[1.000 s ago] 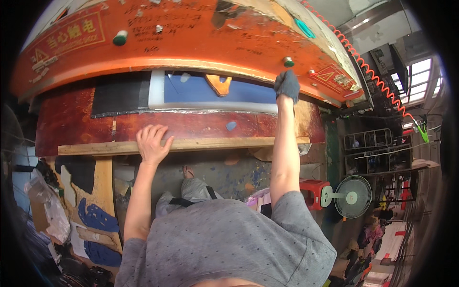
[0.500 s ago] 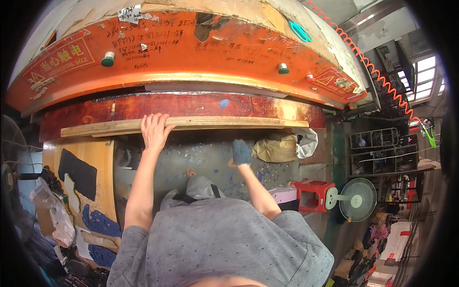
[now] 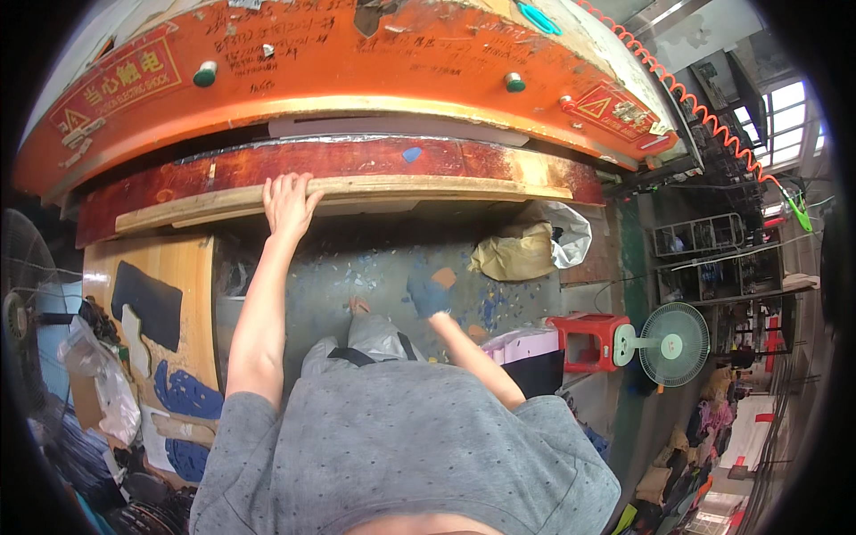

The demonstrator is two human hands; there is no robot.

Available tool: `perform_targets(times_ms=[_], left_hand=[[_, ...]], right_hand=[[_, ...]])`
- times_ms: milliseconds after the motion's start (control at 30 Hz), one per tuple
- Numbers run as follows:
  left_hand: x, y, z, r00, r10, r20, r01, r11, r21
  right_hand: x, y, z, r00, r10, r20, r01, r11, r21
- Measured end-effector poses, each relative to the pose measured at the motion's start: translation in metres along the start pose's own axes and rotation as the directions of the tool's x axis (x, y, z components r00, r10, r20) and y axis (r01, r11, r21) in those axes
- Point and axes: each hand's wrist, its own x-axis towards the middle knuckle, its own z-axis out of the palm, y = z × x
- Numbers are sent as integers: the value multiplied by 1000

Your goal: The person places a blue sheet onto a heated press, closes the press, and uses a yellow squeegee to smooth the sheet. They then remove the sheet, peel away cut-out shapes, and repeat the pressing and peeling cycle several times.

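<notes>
Overhead, one hand on the board

Left hand [image 3: 288,201] lies flat, fingers spread, on a long pale wooden board [image 3: 419,189]; palm pressing, nothing gripped. Board sits along the front edge of a dark red bed [image 3: 357,159], beneath the orange machine head [image 3: 357,62]. Right hand [image 3: 426,294], in a blue glove, hangs low over the grey floor, well apart from the board; whether it holds anything cannot be told. Red stool [image 3: 588,337] and green fan [image 3: 675,332] stand to the right.

red rectangular sign [image 3: 114,82] upper left, triangular warning label [image 3: 598,105] right
</notes>
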Motion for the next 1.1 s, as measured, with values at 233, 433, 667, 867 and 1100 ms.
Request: perform_targets(times_ms=[233,433,667,867,1100], left_hand=[[-18,5,-9,997,-41,68,42,999,-14],[-55,17,-32,994,-44,96,50,997,-63],[-113,35,-55,997,-26,75,34,993,-110],[-159,42,-77,994,11,105,3,991,-132],[-185,55,-111,972,49,232,-22,993,-116]], right_hand=[[89,-55,-75,957,225,-185,-131,900,416],[157,-72,-107,986,-135,-102,109,968,-226],[159,-76,-106,954,-68,292,202,866,-458],[50,-86,-153,924,-6,383,-105,957,270],[-107,50,-145,773,194,603,60,925,-375]])
